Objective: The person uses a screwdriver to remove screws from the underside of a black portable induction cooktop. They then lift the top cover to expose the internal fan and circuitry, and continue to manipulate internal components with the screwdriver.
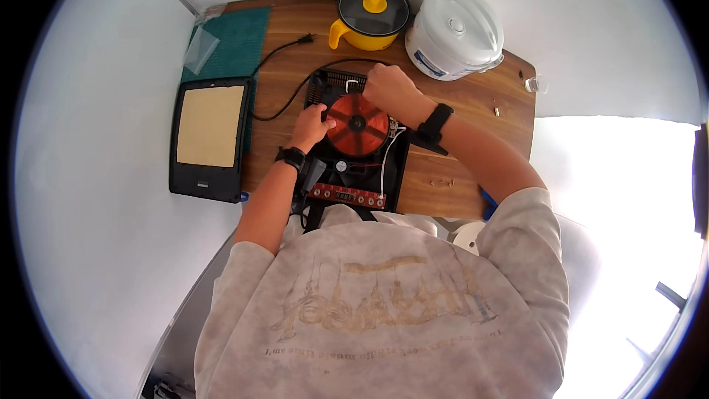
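An opened induction cooker [368, 170] lies in front of me, its black lower housing holding a round copper-red coil [360, 133] and a red control board [347, 195] along the near edge. My left hand [312, 128] is closed at the coil's left rim, thumb against it. Over the housing's far right corner my right hand [389, 89] is curled like a fist; whatever its fingers hold is hidden beneath it. A white wire [385, 166] runs from beside the coil to the control board. Between the hands, a small white loop of wire [351, 84] shows.
The cooker's detached top cover [210, 131] lies at left, partly over a green mat [233, 37]. A black power cord [284, 107] curves beside the housing. Behind stand a yellow lidded pot [373, 18] and a white lidded bucket [456, 33]. A small clear cup [533, 84] and small screws [442, 182] are at right.
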`<state>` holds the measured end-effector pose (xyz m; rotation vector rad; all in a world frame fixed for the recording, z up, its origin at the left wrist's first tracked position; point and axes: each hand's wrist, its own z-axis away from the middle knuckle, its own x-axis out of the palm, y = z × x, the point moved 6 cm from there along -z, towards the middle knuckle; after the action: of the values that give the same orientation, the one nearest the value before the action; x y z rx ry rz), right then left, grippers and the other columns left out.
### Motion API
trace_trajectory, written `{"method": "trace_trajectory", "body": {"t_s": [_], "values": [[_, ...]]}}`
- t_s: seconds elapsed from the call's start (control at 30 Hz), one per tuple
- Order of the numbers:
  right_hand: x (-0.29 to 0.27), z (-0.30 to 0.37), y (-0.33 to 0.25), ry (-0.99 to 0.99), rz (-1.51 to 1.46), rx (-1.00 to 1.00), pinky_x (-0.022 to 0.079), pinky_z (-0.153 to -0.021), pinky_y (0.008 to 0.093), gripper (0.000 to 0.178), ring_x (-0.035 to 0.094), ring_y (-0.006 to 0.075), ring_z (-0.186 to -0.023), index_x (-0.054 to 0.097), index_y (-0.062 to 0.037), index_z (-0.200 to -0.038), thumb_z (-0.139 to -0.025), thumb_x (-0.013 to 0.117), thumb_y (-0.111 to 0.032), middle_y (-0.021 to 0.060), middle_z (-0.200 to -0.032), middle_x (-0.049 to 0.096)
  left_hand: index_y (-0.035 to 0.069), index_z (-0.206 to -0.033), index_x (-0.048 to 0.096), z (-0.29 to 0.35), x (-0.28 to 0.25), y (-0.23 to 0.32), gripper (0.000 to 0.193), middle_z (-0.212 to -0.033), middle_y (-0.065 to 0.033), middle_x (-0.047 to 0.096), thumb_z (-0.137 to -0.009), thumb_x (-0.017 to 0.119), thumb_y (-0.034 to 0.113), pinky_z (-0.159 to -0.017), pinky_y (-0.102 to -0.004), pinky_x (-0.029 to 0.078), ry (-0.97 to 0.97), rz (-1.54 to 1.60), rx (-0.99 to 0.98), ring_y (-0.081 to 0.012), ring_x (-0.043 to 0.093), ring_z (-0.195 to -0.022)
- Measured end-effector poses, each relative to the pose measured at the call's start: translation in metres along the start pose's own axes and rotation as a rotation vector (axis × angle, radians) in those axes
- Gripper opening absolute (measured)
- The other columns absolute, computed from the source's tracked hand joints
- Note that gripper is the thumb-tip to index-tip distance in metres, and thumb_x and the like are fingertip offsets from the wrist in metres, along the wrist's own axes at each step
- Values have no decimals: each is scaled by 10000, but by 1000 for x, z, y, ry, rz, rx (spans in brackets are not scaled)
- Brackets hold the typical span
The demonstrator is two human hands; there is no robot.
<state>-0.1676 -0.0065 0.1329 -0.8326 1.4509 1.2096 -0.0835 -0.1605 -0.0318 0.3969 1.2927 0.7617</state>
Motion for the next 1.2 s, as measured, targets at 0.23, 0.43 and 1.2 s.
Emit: {"method": "trace_trajectory", "body": {"t_s": [0.23, 0.43, 1.2], "values": [[47, 75, 47, -360, -255, 469, 570, -720, 401, 136, 704, 302, -922, 760, -80, -842, -811, 702, -199, 138, -804, 706, -12, -1181, 639, -1, 4, -2, 504, -1134, -216, 662, -784, 815, 245, -909, -456, 507, 3, 12, 6, -398, 625, -1084], [96, 138, 25, -111, -864, 978, 534, -698, 457, 304, 696, 374, -807, 713, -22, -925, -872, 717, -322, 202, -852, 712, -17, -1189, 633, -2, 7, 1, 512, -1150, -217, 657, -786, 816, 240, -916, -452, 506, -7, 0, 9, -398, 619, -1095], [87, 139, -21, 32, -978, 1070, 528, -845, 498, 347, 671, 435, -940, 698, -26, -1065, -863, 688, -308, 238, -974, 715, -5, -1200, 629, -1, 5, -4, 515, -1195, -201, 645, -792, 808, 254, -931, -453, 501, -38, 22, -28, -394, 612, -1119]]}}
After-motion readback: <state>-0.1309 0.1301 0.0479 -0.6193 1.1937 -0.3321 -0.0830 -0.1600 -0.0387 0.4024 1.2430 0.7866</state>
